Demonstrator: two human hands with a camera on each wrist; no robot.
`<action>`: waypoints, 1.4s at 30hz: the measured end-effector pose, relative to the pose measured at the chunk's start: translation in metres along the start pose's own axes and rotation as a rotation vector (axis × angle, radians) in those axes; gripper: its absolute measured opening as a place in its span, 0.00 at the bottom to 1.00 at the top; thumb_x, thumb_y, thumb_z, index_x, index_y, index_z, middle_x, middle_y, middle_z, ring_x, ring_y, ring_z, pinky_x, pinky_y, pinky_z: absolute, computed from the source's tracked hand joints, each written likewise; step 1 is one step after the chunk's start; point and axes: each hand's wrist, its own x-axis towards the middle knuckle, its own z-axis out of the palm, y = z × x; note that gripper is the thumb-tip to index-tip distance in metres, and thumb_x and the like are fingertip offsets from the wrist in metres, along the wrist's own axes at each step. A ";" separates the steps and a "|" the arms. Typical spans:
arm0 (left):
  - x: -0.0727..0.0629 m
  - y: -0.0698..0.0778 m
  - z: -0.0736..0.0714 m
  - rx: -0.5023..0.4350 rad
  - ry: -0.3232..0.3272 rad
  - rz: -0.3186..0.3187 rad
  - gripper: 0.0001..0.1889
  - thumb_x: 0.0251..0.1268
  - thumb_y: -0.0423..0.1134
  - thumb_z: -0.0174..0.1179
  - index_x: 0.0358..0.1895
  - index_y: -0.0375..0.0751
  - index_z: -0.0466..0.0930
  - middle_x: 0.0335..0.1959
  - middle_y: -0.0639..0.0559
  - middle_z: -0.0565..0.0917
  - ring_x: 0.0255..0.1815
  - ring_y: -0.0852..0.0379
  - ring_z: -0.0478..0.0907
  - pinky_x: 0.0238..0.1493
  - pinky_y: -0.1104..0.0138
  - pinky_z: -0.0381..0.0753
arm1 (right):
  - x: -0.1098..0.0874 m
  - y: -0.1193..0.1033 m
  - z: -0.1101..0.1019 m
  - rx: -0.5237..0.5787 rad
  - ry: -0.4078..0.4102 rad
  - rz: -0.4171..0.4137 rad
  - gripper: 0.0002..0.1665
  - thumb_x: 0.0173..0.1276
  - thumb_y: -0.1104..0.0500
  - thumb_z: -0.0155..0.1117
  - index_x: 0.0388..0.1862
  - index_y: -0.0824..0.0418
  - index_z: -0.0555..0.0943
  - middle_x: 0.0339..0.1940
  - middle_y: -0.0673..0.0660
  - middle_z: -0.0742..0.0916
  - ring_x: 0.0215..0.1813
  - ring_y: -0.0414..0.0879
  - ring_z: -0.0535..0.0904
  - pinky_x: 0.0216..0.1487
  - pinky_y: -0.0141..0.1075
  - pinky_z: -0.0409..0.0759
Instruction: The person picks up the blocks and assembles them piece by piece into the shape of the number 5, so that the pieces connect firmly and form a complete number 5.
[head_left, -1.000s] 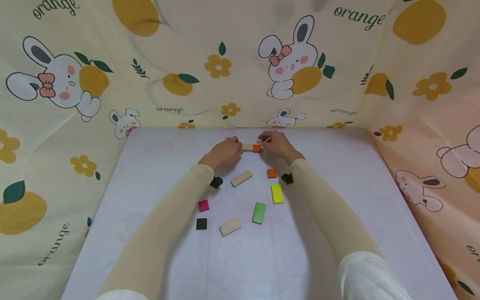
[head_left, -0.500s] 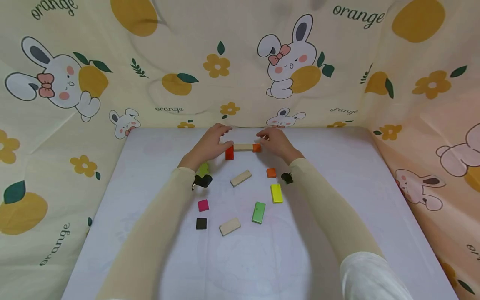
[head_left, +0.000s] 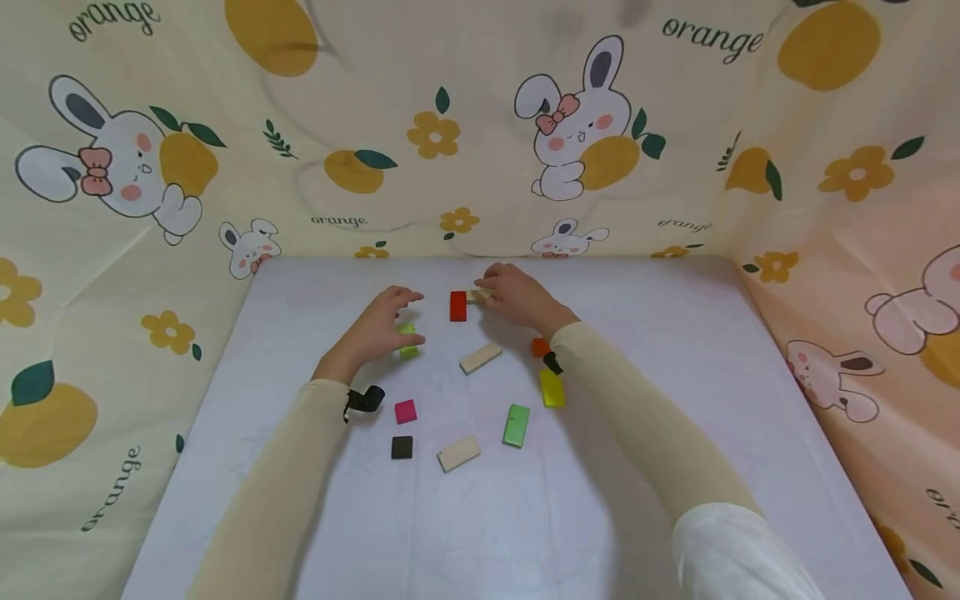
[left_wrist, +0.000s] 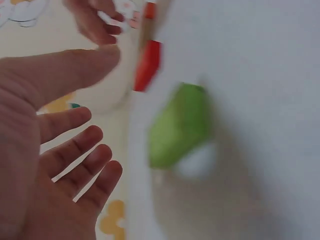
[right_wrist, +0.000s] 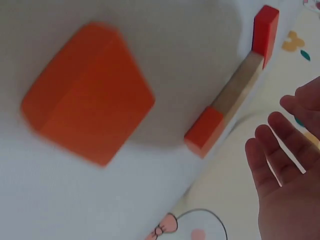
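Observation:
My left hand (head_left: 375, 332) is spread beside and partly over a lime green block (head_left: 408, 342), its fingers and thumb apart and nothing between them. The left wrist view shows that green block (left_wrist: 180, 125) blurred, clear of the fingers. At the far side of the table, a red block (head_left: 458, 306) touches the end of a wooden plank (head_left: 473, 297). My right hand (head_left: 519, 296) is over the plank's right part and holds nothing. An orange block (right_wrist: 205, 131) at the plank's other end shows in the right wrist view but is hidden in the head view.
Loose on the white table (head_left: 465, 533) lie a wooden plank (head_left: 481, 358), a plain wooden block (head_left: 459, 454), a yellow block (head_left: 552, 389), a green block (head_left: 516, 426), an orange block (head_left: 539, 347), a pink block (head_left: 405, 411) and a black block (head_left: 402, 447). Printed cloth hangs behind.
My left hand has left the red block, uncovering it, and moved left and nearer to the lime green block. My right hand has shifted left, over the plank and the orange block.

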 end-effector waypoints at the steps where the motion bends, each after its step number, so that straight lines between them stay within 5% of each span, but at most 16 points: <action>1: -0.001 -0.004 0.003 0.018 -0.007 0.002 0.41 0.65 0.42 0.79 0.79 0.39 0.71 0.77 0.38 0.68 0.74 0.37 0.68 0.75 0.43 0.71 | 0.001 -0.001 0.002 -0.007 -0.008 0.002 0.26 0.82 0.61 0.56 0.76 0.61 0.81 0.70 0.62 0.80 0.70 0.58 0.73 0.75 0.48 0.72; 9: -0.011 -0.021 0.012 0.067 -0.024 0.008 0.43 0.60 0.41 0.81 0.78 0.36 0.73 0.75 0.34 0.69 0.76 0.36 0.65 0.78 0.44 0.66 | 0.011 -0.009 0.019 -0.080 -0.053 -0.033 0.24 0.84 0.59 0.55 0.73 0.54 0.84 0.70 0.60 0.80 0.70 0.56 0.72 0.74 0.47 0.72; 26: -0.013 -0.021 0.015 0.052 -0.027 -0.016 0.40 0.63 0.39 0.80 0.78 0.37 0.73 0.74 0.38 0.71 0.72 0.40 0.70 0.75 0.48 0.72 | 0.013 -0.011 0.024 -0.070 -0.038 -0.047 0.26 0.82 0.60 0.58 0.76 0.57 0.81 0.69 0.60 0.81 0.70 0.57 0.72 0.74 0.47 0.73; 42: -0.012 -0.022 0.015 0.064 -0.021 0.051 0.36 0.63 0.36 0.79 0.74 0.32 0.76 0.69 0.35 0.74 0.69 0.38 0.72 0.73 0.47 0.72 | 0.011 -0.014 0.021 -0.096 -0.046 -0.058 0.26 0.83 0.60 0.59 0.76 0.59 0.81 0.70 0.61 0.81 0.70 0.57 0.73 0.75 0.47 0.72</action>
